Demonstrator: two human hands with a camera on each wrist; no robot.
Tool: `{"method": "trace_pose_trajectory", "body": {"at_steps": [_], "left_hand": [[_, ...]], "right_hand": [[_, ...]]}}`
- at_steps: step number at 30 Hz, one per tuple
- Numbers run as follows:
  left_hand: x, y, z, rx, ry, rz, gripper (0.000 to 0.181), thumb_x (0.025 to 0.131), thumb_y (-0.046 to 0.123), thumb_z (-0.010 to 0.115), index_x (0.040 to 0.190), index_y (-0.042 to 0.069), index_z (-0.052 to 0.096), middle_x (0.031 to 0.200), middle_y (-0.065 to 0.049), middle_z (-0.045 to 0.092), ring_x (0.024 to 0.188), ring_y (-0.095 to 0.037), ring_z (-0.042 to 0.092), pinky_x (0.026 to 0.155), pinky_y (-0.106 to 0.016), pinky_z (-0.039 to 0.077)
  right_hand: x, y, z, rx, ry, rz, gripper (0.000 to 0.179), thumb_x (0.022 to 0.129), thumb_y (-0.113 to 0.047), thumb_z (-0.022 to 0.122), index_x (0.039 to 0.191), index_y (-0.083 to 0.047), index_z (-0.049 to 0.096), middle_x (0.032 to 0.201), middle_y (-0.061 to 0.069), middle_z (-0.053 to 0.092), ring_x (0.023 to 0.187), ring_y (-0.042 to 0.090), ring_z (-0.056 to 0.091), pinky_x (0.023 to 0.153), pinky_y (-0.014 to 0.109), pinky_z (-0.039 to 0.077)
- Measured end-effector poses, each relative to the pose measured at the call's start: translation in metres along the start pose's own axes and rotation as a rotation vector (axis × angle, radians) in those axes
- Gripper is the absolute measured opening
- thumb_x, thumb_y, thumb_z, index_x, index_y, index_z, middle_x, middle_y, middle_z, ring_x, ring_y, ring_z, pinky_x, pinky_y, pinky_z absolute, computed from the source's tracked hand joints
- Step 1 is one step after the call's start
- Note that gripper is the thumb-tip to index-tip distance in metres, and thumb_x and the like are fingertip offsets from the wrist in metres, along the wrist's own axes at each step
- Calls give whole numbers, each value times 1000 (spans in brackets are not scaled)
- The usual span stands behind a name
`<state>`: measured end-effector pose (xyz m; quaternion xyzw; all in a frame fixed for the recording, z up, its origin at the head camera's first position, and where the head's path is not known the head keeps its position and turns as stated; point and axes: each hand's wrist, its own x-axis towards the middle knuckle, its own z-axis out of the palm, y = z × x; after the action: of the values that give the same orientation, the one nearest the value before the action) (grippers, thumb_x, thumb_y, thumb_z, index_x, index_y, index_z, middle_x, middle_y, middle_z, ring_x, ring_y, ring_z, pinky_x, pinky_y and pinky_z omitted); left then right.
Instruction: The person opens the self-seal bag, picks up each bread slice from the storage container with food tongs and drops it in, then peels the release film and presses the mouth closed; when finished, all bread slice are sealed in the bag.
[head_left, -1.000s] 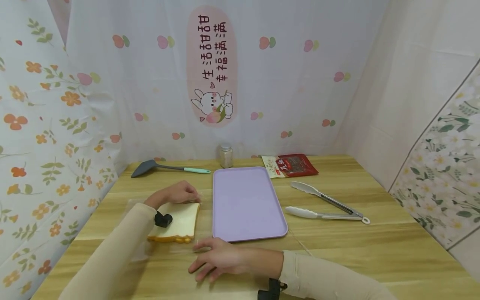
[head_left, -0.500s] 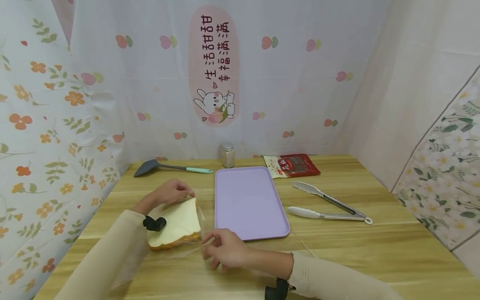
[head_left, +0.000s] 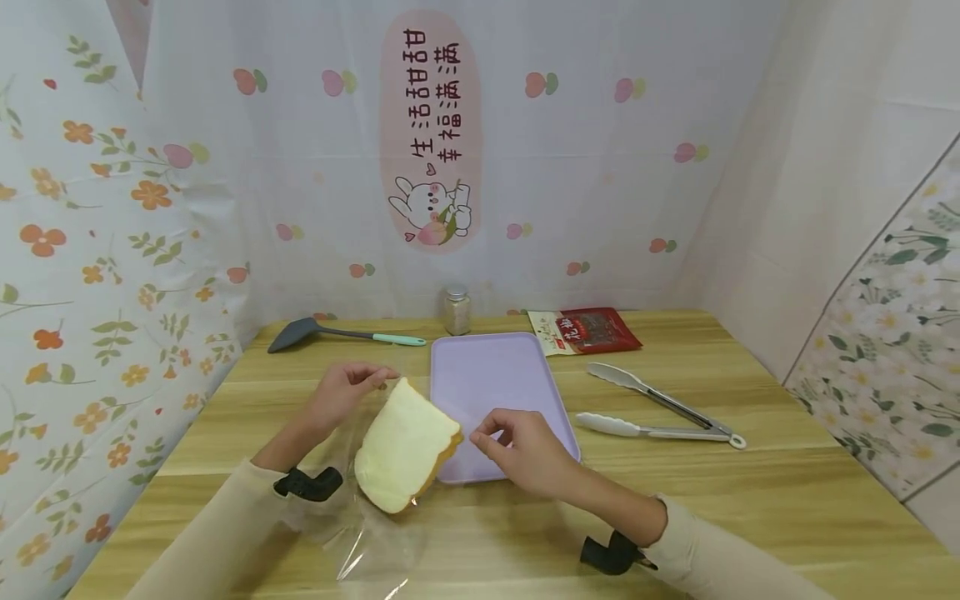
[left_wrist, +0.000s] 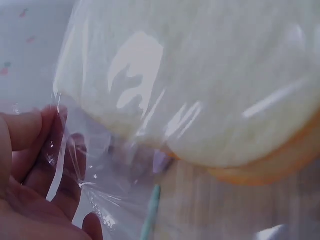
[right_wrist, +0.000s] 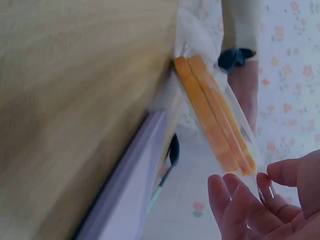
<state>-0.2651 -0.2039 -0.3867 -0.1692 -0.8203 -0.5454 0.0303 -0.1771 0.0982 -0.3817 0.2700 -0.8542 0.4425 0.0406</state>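
Two orange-crusted bread slices [head_left: 407, 450], seen edge-on as a pair of slices [right_wrist: 212, 115] in the right wrist view, sit inside a clear plastic bag [head_left: 366, 542]. The bread is tilted, raised off the table at its upper side, partly over the tray's left edge. My left hand [head_left: 345, 402] pinches the bag at the bread's upper left corner; its thumb and fingertips meet on wrinkled film [left_wrist: 100, 200]. My right hand [head_left: 531, 450] pinches the bag's film just right of the bread, thumb against index finger, above the tray.
A lilac tray [head_left: 487, 375] lies mid-table. Behind it stand a glass jar [head_left: 457, 312] and a red seasoning packet [head_left: 596, 332]. A dark spatula [head_left: 337, 332] with a mint handle lies back left; spread tongs [head_left: 667, 412] lie to the right. Curtains enclose the table.
The bagged bread has risen, turned and shifted right toward the tray. My right hand has moved up and right, from relaxed fingers to a pinch on the bag. The left hand stays at the bag's corner.
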Motion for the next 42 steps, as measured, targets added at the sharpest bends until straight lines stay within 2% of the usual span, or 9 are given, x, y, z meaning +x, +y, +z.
{"method": "trace_pose_trajectory", "body": {"at_steps": [3, 8, 15, 20, 23, 27, 33, 38, 42], "left_hand": [[-6, 6, 10, -59, 45, 5, 30, 100, 21, 61, 113, -3, 73, 109, -9, 74, 90, -13, 63, 85, -27, 48], [-13, 13, 28, -170, 94, 17, 30, 97, 20, 67, 113, -5, 72, 108, -5, 74, 89, -11, 66, 87, -24, 50], [-19, 22, 60, -241, 243, 128, 19, 92, 5, 70, 104, -9, 72, 103, -9, 75, 87, -5, 66, 78, -21, 53], [-14, 32, 80, -261, 350, 227, 15, 91, 4, 71, 102, -7, 74, 101, -12, 75, 83, -4, 66, 68, -18, 50], [-7, 42, 85, -260, 404, 321, 13, 91, 2, 71, 101, -5, 74, 99, -10, 75, 82, -6, 67, 63, -18, 45], [5, 59, 88, -249, 428, 439, 12, 91, 1, 70, 101, -5, 74, 99, -12, 74, 84, -6, 66, 64, -20, 40], [21, 95, 89, -257, 469, 581, 10, 88, -3, 72, 97, -6, 74, 100, -15, 74, 87, -6, 65, 66, -23, 40], [30, 124, 89, -295, 496, 656, 11, 87, -5, 71, 98, -9, 73, 101, -13, 75, 90, -8, 66, 67, -24, 40], [33, 140, 93, -318, 496, 671, 13, 87, -8, 71, 99, -10, 73, 101, -15, 74, 89, -8, 66, 68, -24, 40]], "right_hand": [[-2, 3, -13, -43, 25, -27, 13, 97, -21, 67, 89, -12, 72, 87, -4, 71, 72, 9, 61, 61, 25, 50], [-6, 10, -33, -87, 24, -40, 12, 96, -22, 69, 87, -14, 71, 86, -6, 70, 73, 9, 62, 58, 25, 49], [-11, 17, -63, -162, 10, -99, 8, 96, -20, 68, 89, -18, 71, 88, -8, 71, 78, 9, 65, 60, 26, 50], [-8, 13, -88, -219, 43, -153, 8, 95, -16, 69, 87, -17, 72, 85, -10, 70, 77, 11, 66, 58, 27, 50], [-3, 6, -106, -264, 70, -188, 6, 94, -16, 71, 88, -15, 72, 85, -9, 71, 76, 11, 66, 57, 27, 50], [4, -5, -132, -320, 105, -236, 4, 91, -11, 72, 88, -11, 72, 83, -6, 71, 72, 9, 65, 59, 27, 50], [18, -26, -168, -393, 152, -294, 9, 89, -5, 73, 85, -11, 70, 77, -5, 70, 65, 9, 64, 53, 26, 47], [25, -42, -190, -442, 238, -375, 10, 88, 0, 73, 85, -9, 71, 79, -1, 72, 70, 15, 67, 45, 23, 38], [28, -45, -201, -447, 308, -417, 8, 87, 0, 74, 86, -8, 72, 77, -1, 72, 64, 13, 65, 46, 21, 40]]}}
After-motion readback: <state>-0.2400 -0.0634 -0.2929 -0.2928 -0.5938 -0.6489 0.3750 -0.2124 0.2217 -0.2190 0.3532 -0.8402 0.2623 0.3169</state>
